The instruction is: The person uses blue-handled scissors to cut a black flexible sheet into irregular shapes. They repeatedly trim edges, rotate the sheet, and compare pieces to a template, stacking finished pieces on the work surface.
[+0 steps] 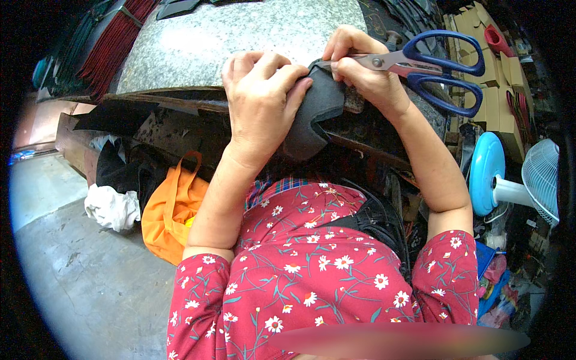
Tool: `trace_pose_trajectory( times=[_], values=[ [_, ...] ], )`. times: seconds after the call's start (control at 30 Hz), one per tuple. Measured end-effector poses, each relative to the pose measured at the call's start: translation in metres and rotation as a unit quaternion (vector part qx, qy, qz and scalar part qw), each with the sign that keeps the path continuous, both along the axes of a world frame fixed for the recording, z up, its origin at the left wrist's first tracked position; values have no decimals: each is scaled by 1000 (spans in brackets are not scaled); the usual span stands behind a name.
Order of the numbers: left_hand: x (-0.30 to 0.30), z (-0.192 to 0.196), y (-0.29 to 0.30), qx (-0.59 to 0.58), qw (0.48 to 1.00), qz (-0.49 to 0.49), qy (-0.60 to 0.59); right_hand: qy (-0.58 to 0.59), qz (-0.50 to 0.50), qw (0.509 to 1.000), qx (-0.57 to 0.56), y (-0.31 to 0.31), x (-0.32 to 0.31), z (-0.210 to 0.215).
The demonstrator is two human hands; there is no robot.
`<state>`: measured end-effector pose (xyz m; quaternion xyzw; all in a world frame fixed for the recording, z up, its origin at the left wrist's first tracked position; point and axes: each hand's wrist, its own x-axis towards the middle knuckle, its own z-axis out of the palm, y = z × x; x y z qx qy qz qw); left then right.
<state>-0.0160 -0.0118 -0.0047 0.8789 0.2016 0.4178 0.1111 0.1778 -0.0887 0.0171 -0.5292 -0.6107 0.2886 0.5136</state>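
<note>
My left hand is closed, thumb and fingertips pinching the upper edge of a curved dark grey sheet piece. This piece bends down over the near edge of the worktop. My right hand grips a pair of scissors around the blades, close to the tips. Their blue loop handles point out to the right, with no fingers in them. The blade tips lie against the grey piece's top edge, just beside my left fingertips. My fingers partly hide that contact.
The speckled stone worktop lies in front, with bundled red strips at far left. Below left are an orange bag and white crumpled cloth. Cardboard boxes and a blue-and-white fan stand at right.
</note>
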Motion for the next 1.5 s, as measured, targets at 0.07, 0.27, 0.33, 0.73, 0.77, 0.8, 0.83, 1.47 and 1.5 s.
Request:
trace_pose_trajectory(
  times=[0.07,0.27,0.33,0.73,0.77,0.8,0.83,1.47,1.5],
  values=[
    [0,0,1,11,1000,-7,13,78,-8,997,-3,-2,-1,1],
    [1,1,2,19,1000,-10,23,51,12,999,-14,-2,1,1],
    [1,1,1,20,1000,-8,22,-38,30,998,29,2,2,0],
    [1,1,1,30,999,-4,25,-5,42,999,15,0,-1,2],
    [1,1,0,29,999,-3,25,-61,43,996,48,2,-1,2],
    [1,1,0,27,999,0,28,-121,38,989,73,4,0,1],
    [0,2,-1,20,999,18,23,-113,37,992,46,5,1,1],
    [-5,14,-3,47,997,2,62,-100,57,992,52,5,1,0],
    [-6,14,-3,45,997,4,63,-84,52,995,25,4,1,0]
  ],
)
